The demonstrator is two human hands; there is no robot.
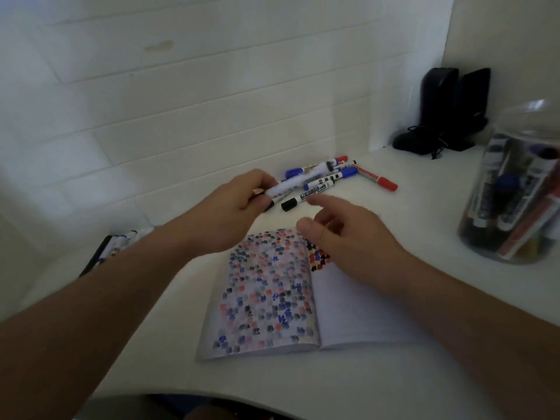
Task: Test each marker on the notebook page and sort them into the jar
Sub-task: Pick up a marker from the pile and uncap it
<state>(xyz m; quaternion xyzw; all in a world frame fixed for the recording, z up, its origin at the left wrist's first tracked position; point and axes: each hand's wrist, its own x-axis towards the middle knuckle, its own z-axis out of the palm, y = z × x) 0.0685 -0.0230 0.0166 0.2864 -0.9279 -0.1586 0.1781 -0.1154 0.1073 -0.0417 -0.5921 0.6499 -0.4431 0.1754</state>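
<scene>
Marker [288, 185] clamped in left hand [242, 204] grip; right hand [342, 234] loose, empty.

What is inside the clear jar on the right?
The jar holds several markers standing or leaning: white barrels, blue and dark caps, and one reddish barrel against the right wall. An exact count is not possible, since the markers overlap and the glass blurs them.

Dim light; white panelled wall [212, 95] behind a white desk [409, 374].
</scene>
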